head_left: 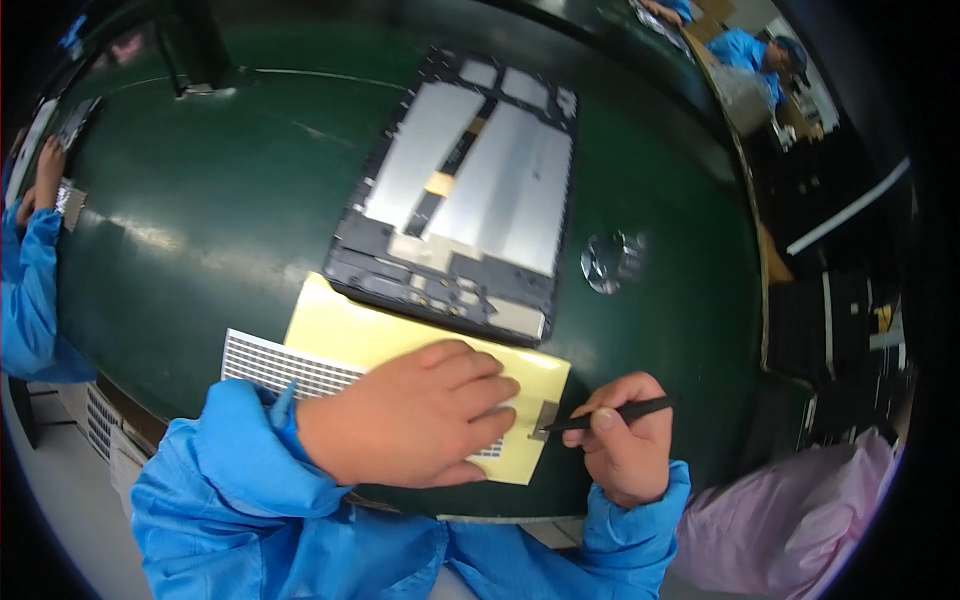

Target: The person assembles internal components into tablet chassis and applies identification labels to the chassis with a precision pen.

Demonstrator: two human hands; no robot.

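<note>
Blue sleeves (250,470) of mine come up from the lower edge, bunched at both wrists. To the right, pink cloth (800,510) bulges beside the table's near side. My left hand (415,415) lies palm down, clamped on nothing that I can see, its fingers slightly bent and pointing right. Beneath it runs a white sheet (285,365) with rows of small dark rectangles, which overlaps a glossy yellow sheet (430,328) lying slantwise on the green table (680,280). My right hand (630,440) is closed on black tweezers (640,408), held between thumb and fingers. Their tip reaches a small grey-brown piece (545,417) at the yellow sheet's right edge; I cannot tell whether the tips pinch it. Just beyond the yellow sheet lies a large flat panel (515,190), black-framed, with silvery plates and a dark strip (458,155) crossed by tan tape. Right of the panel rests a piece of crumpled clear film (613,262). Farther off, at the left, a co-worker's hand (48,170) comes from another blue sleeve (28,290). At the far upper right is another person (742,50) in blue.
</note>
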